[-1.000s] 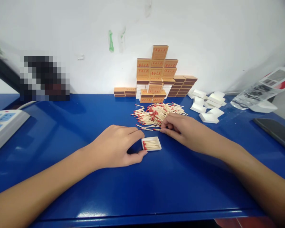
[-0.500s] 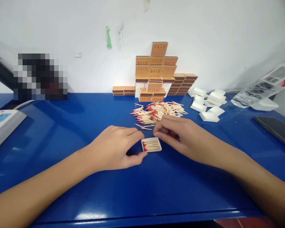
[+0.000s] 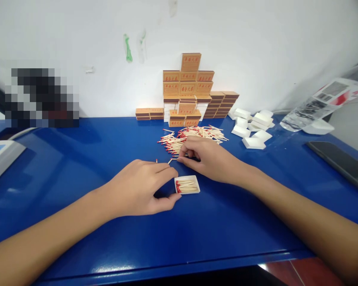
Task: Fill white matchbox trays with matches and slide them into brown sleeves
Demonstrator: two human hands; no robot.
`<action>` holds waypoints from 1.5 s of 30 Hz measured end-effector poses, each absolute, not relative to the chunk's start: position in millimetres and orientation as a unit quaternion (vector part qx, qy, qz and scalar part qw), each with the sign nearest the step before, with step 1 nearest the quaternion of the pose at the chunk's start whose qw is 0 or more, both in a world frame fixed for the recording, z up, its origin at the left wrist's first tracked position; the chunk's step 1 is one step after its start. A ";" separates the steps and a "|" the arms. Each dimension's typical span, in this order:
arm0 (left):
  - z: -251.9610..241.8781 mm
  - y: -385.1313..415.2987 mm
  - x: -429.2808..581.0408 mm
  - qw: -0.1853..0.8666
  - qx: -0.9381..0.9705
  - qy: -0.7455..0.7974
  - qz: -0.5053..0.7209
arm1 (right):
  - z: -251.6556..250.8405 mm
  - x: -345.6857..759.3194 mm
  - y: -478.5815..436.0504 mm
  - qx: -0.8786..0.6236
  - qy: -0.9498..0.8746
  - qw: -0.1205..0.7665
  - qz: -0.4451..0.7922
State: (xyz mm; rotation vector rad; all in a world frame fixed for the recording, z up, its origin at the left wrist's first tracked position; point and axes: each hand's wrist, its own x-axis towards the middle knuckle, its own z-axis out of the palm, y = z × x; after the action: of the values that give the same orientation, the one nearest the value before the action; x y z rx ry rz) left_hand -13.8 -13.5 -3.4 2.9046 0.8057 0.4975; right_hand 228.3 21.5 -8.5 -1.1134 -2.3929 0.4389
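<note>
My left hand rests on the blue table, thumb and forefinger closed on the left end of a small white matchbox tray. Inside the tray lies a layer of red-tipped matches, their heads toward my left hand. Just beyond the tray, my right hand is closed in a pinch at the near edge of a heap of loose matches. A match shows at its fingertips. Another match pokes up behind my left hand, mostly hidden.
Matchboxes stand stacked against the wall behind the heap. Several white trays lie at the right, near a tilted plastic bottle and a dark phone. A white power strip sits at the left edge of the table.
My right hand has moved left and away from the tray's far corner to the stray matches. A few matches there have shifted. The left hand still holds the tray; the view has swung slightly right.
</note>
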 end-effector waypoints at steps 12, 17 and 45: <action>-1.0 -11.3 -15.4 0.041 0.946 0.285 0.149 | 4.7 238.0 15.3 -0.415 -0.872 0.197 0.169; 0.9 -7.0 -16.6 0.044 0.936 0.317 0.149 | 23.0 242.4 -1.6 -0.410 -0.870 0.191 0.198; 5.3 -4.8 -17.6 0.050 0.920 0.344 0.178 | 23.2 235.4 -11.1 -0.407 -0.872 0.170 0.214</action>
State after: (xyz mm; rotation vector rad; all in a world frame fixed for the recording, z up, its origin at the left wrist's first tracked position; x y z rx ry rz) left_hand -17.6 -4.8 5.3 2.8037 1.0492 0.5424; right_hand 235.4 -11.1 23.2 -1.1564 -2.4771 0.6068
